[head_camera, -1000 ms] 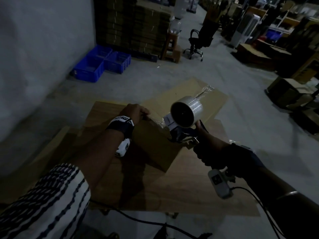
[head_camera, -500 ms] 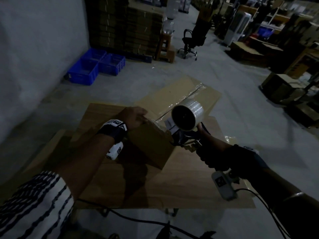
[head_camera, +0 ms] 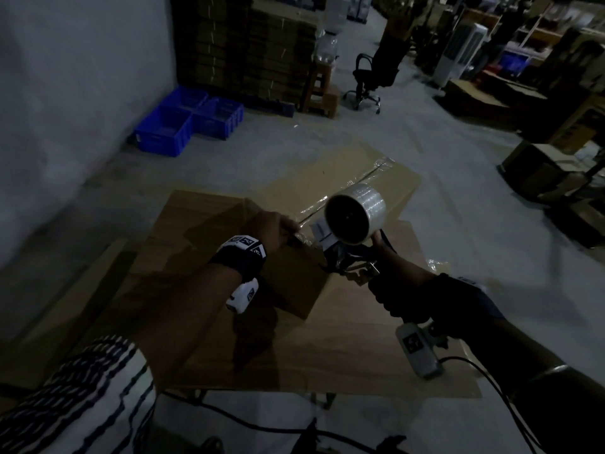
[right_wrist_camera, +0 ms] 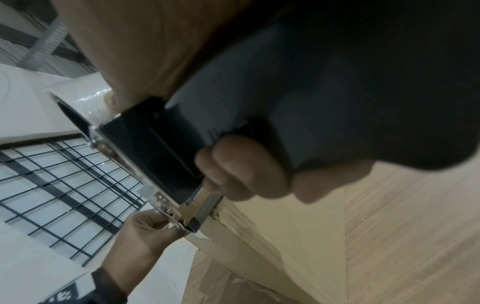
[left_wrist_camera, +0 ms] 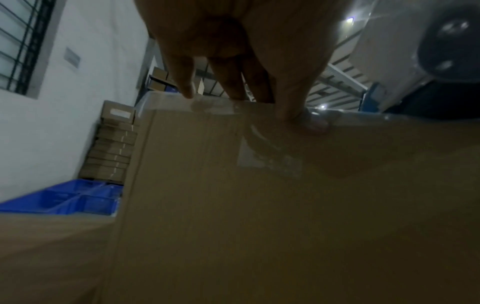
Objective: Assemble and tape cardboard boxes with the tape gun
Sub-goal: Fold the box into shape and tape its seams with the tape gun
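Lying at 10 o'clock on the floor by the wall, blue crates sit below a stack of flat cartons. Dim light throughout.

Box stands on the wooden tabletop, mid-frame in the head view, its taped top seam running away toward 1 o'clock. Flat cardboard sheets lie under and beside it at 9 o'clock.

Left hand rests on the near top edge of the box, fingers hooked over the edge onto the top, thumb pressed down on the tape end that folds over onto the near face. Curled round the edge, so it grips the box. Wrist strap and camera visible behind it.

Tape gun sits just right of that hand, its front end touching the same top edge at the seam. Clear tape roll rides on top, its hollow core facing the camera. In the right wrist view the gun's metal front plate meets the box edge right by the left hand.

Right hand wraps the gun handle at 4 o'clock from the roll, fingers closed tight round it, dark wrist strap behind.

Farther off at 1 o'clock, an office chair; more cartons at 3 o'clock.
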The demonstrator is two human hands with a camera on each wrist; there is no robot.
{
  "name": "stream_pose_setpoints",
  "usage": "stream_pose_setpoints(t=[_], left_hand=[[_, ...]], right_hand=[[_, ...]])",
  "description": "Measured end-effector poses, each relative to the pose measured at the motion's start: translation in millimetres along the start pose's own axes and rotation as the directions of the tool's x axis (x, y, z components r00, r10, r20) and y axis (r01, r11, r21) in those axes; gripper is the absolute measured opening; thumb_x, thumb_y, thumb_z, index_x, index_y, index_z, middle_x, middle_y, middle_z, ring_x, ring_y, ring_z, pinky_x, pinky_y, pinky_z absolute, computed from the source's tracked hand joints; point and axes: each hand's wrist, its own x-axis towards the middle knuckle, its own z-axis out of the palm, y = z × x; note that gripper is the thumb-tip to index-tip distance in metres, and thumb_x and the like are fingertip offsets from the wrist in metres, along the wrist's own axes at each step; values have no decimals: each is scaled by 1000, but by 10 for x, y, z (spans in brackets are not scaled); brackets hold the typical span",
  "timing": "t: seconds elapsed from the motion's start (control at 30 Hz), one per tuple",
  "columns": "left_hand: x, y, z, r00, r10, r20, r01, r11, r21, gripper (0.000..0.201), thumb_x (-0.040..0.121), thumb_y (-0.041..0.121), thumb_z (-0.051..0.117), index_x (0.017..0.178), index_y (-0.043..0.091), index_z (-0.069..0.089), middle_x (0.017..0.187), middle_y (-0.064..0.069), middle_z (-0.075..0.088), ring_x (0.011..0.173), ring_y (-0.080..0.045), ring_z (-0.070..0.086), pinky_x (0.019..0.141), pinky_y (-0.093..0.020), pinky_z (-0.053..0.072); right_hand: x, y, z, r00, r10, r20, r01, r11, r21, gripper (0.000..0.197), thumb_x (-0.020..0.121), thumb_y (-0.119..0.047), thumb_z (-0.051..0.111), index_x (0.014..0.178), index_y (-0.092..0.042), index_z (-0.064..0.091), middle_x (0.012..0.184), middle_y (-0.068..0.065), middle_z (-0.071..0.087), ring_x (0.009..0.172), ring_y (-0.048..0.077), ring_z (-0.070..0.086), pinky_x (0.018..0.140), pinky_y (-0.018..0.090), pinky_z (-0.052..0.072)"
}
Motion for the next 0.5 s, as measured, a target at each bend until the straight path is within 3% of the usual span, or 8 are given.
stream_pose_setpoints(t=[0.1, 0.2, 0.27, 0.37, 0.5], left_hand=[[32, -14, -18, 999, -20, 38, 24, 996, -91, 28, 81, 0, 72, 94, 25, 76, 125, -5, 65, 114, -25, 61, 97, -29, 48], [12, -14, -26, 1000, -23, 14, 24, 997, -72, 27, 80, 3, 74, 96, 24, 77, 121, 2, 64, 111, -16, 61, 94, -20, 43], [24, -27, -14, 1000, -15, 18, 16, 997, -71, 30, 79, 3, 74, 92, 30, 78, 124, -4, 65, 115, -23, 61, 99, -28, 46], [16, 30, -71, 999, -29, 39, 27, 999, 39, 33, 74, 16, 82, 105, 25, 76, 130, -7, 62, 121, -24, 56, 107, -26, 36], [10, 121, -102, 999, -45, 28, 43, 997, 69, 39, 73, 20, 83, 111, 22, 74, 138, -6, 56, 127, -22, 52, 106, -19, 27]], right_hand=[[-39, -1, 24, 1000, -18, 17, 18, 1000, 17, 95, 57, -105, 36, 92, -18, 53, 62, 1, 21, 58, 17, 8, 51, 31, 11], [-79, 24, 21, 1000, -6, 26, 5, 1000, 21, 95, 62, -101, 32, 58, -8, 51, 62, 1, 21, 59, 17, 7, 53, 31, 10], [-119, 94, -29, 1000, -4, 28, 3, 999, 36, 106, 66, -99, 30, 61, 2, 60, 61, 1, 24, 54, 15, 11, 50, 28, 12], [-184, 246, -125, 1000, 18, -2, -18, 998, 56, 87, 72, -96, 27, 46, -18, 58, 59, 0, 25, 51, 13, 13, 47, 24, 14], [-204, 371, -145, 1000, -5, -20, 6, 997, 73, 84, 72, -95, 25, 43, -24, 58, 57, 0, 26, 51, 13, 13, 50, 27, 12]])
